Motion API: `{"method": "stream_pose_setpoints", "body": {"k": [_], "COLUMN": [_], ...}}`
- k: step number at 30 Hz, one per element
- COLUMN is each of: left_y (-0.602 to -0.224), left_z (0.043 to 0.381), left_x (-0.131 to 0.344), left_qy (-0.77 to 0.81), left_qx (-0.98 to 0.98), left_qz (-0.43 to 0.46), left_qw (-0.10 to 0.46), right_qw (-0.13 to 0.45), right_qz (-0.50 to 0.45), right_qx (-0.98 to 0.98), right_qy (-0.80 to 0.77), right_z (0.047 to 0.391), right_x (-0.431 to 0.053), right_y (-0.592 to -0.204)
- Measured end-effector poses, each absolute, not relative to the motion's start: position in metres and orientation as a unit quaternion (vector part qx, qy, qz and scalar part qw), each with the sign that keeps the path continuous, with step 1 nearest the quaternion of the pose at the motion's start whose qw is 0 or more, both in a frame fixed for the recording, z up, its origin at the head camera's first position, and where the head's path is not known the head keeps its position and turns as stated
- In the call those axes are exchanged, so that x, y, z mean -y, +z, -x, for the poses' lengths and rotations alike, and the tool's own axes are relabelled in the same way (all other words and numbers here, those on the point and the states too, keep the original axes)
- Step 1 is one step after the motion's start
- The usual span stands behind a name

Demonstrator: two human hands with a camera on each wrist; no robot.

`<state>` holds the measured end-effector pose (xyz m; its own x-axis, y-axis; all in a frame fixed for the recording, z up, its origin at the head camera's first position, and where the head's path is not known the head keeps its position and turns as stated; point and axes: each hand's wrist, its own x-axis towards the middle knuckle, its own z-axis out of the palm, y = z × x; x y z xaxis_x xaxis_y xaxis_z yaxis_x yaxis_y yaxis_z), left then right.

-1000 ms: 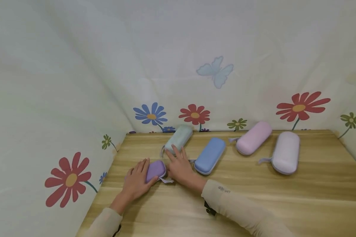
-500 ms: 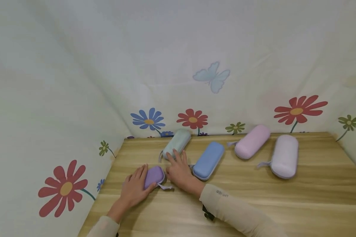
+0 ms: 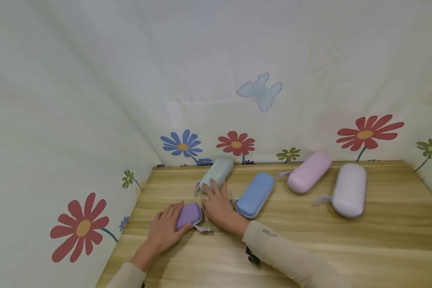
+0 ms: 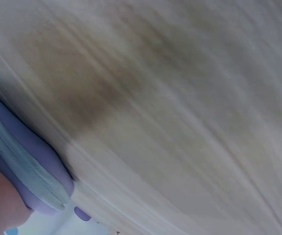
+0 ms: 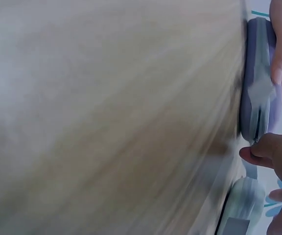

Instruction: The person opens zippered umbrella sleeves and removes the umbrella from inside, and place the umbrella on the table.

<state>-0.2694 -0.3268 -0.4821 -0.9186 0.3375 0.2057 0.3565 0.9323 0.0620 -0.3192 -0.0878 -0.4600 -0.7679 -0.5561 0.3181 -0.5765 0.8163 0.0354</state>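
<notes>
A purple hard zip case (image 3: 189, 215) lies on the wooden table at the left in the head view. My left hand (image 3: 163, 228) grips it, with the fingers over its top and the thumb along its near side. At the case's right end is my right hand (image 3: 219, 206). In the right wrist view, its thumb and index finger pinch the zipper pull (image 5: 255, 142), which is mostly hidden by the fingertips. A short dark slit shows in the pale zip band (image 5: 259, 117) beside the pinch. From the case's near side sticks out a pale fabric strap (image 3: 203, 229).
A mint green case (image 3: 219, 170) lies just beyond my right fingers, and a blue case (image 3: 255, 194) is close to their right. Farther right are a pink case (image 3: 309, 172) and a pale lilac case (image 3: 350, 190). Flower-printed curtains border the table's back and sides.
The head view has shifted slightly. Both hands stay at the purple case, with little visible movement, and the other cases lie where they were.
</notes>
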Motion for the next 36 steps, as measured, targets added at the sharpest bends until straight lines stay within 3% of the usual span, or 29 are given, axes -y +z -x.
{"method": "stream_pose_setpoints", "body": {"k": [11,28,36], "left_y": [-0.473,-0.490,-0.481], "left_z": [0.270,0.255,0.267], "left_x": [0.332,0.340,0.343], "left_qy": [-0.059,-0.065,-0.046], "left_qx": [0.950,0.949,0.923], "left_qz": [0.288,0.291,0.368], "left_qw": [0.108,0.100,0.106], "right_qw": [0.143,0.133,0.152], "right_qz": [-0.322,-0.322,-0.340], "right_qx": [0.936,0.936,0.927], "right_qy": [0.026,0.037,0.037], "right_z": [0.321,0.309,0.314], "right_x": [0.083,0.090,0.083], "right_y": [-0.454,-0.474,-0.461]}}
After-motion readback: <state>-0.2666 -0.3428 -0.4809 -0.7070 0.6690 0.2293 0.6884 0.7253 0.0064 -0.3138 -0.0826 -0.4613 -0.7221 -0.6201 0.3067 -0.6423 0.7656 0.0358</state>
